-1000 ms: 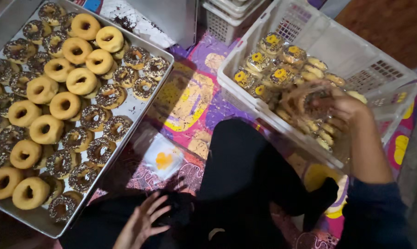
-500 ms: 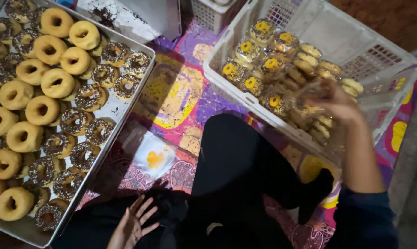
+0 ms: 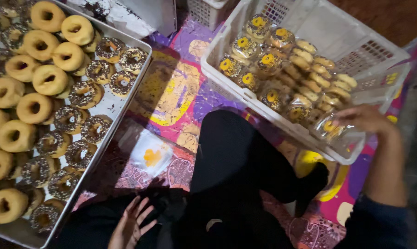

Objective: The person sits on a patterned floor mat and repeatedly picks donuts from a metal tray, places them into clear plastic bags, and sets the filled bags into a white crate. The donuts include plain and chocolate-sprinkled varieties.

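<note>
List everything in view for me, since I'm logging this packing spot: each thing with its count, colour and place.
Metal tray: one, silver, left.
Doughnuts: many, plain tan and dark sprinkled, on the tray.
White crate: one, upper right.
Wrapped doughnuts: many, clear wrap, yellow-topped or plain, in the crate.
Second basket: one, white, top centre.
Floor mat: one, purple and yellow, underneath.
Left hand: open, on dark lap.
Right hand: on a wrapped doughnut at the crate's near corner.

Clear plastic packs of doughnuts point(image 3: 282, 69) are lying stacked in a white basket point(image 3: 356, 50) at upper right — some showing yellow-topped rings, others plain golden ones. The right hand point(image 3: 363, 117) is resting on one clear pack point(image 3: 330, 129) by the basket's near rim.
</note>
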